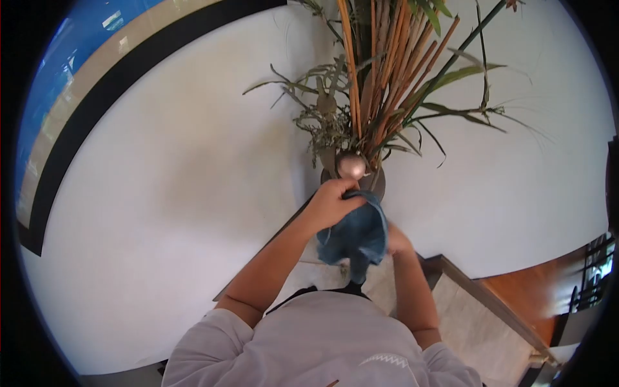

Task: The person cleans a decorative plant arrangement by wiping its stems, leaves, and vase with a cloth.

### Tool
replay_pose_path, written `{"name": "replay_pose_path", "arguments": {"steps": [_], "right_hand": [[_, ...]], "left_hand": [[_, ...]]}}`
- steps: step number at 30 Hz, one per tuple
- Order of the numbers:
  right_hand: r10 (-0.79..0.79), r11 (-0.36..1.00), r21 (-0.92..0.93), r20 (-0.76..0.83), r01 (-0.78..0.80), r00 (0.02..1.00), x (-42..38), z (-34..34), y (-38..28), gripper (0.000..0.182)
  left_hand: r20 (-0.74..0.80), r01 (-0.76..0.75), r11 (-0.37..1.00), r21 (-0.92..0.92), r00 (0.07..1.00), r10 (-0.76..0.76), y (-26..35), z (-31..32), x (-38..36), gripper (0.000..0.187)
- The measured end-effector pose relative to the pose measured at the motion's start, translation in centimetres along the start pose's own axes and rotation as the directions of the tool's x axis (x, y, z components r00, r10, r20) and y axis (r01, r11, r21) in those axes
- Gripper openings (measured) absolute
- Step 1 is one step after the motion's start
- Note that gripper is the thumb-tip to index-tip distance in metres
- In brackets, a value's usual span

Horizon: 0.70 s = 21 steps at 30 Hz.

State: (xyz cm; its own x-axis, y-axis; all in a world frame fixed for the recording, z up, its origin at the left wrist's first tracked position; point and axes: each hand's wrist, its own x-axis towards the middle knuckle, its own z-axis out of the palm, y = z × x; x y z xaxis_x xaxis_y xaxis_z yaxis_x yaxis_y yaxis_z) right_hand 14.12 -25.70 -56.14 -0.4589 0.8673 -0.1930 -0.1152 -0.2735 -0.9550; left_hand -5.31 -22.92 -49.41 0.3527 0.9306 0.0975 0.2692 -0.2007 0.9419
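A blue-grey cloth (pixel 353 233) hangs in front of my body, bunched and slightly blurred. My left hand (pixel 336 201) grips its upper edge with the fingers closed. On the cloth's right side is my right hand (pixel 398 240); its fingers are hidden behind the cloth and blurred, so their hold cannot be made out. Just beyond my left hand sits a shiny pinkish ball (pixel 351 166), at the base of a plant arrangement with brown stalks (pixel 396 71) and green leaves. A dark round pot (pixel 375 185) shows partly behind the ball and cloth.
White walls (pixel 193 148) meet behind the plant. A black-framed picture (pixel 122 68) hangs at the upper left. Tiled floor (pixel 467 322) lies below, with a dark edging (pixel 493 300) along it. Brown wooden flooring (pixel 522 293) and dark railings are at the right.
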Motion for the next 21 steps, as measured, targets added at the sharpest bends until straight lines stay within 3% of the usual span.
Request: {"name": "replay_pose_path", "arguments": {"steps": [3, 5, 6, 10, 11, 14, 15, 17, 20, 21], "right_hand": [[-0.124, 0.960, 0.251, -0.031, 0.128, 0.992, 0.5, 1.1, 1.5, 0.042], [-0.196, 0.946, 0.256, -0.037, 0.199, 0.980, 0.7, 0.9, 1.1, 0.045], [-0.230, 0.937, 0.260, -0.042, 0.233, 0.972, 0.8, 0.7, 0.8, 0.047], [-0.522, 0.851, 0.022, -0.077, 0.525, 0.850, 1.1, 1.2, -3.1, 0.046], [-0.656, 0.717, -0.193, 0.140, 0.670, 0.742, 2.7, -0.1, -2.4, 0.047], [-0.564, 0.820, 0.020, -0.131, 0.571, 0.815, 2.3, 1.9, -4.4, 0.049], [-0.661, 0.742, -0.226, -0.090, 0.631, 0.745, 3.0, 1.5, -4.4, 0.047], [-0.586, 0.696, -0.547, -0.057, 0.465, 0.809, 2.4, 3.8, -10.4, 0.047], [-0.832, 0.404, -0.676, 0.008, 0.616, 0.554, 5.8, 2.6, -14.3, 0.043], [-0.868, 0.431, -0.545, -0.034, 0.719, 0.495, 7.1, 3.6, -17.4, 0.041]], "left_hand": [[0.007, -0.012, 1.000, -0.003, 1.000, 0.013, -0.7, 0.1, 0.6, 0.017], [0.035, -0.001, 1.000, -0.002, 0.999, 0.001, -0.9, -0.7, 0.8, 0.019], [-0.023, -0.019, 0.999, -0.047, 1.000, 0.018, -1.2, -1.1, 0.9, 0.019], [-0.199, -0.082, 0.977, -0.198, 0.979, 0.042, -1.6, -2.5, 1.3, 0.019], [-0.227, -0.092, 0.970, -0.225, 0.973, 0.040, -1.2, -2.9, 1.3, 0.019], [-0.347, -0.201, 0.939, -0.279, 0.933, 0.097, 0.9, -4.0, 2.1, 0.022], [-0.396, -0.275, 0.916, -0.292, 0.906, 0.146, 1.8, -4.5, 2.6, 0.025], [-0.497, -0.425, 0.853, -0.302, 0.834, 0.239, 4.2, -5.5, 4.1, 0.030], [-0.561, -0.526, 0.837, -0.151, 0.743, 0.365, 8.8, -7.7, 6.6, 0.045], [-0.578, -0.571, 0.805, -0.159, 0.715, 0.393, 10.6, -8.4, 7.5, 0.050]]}}
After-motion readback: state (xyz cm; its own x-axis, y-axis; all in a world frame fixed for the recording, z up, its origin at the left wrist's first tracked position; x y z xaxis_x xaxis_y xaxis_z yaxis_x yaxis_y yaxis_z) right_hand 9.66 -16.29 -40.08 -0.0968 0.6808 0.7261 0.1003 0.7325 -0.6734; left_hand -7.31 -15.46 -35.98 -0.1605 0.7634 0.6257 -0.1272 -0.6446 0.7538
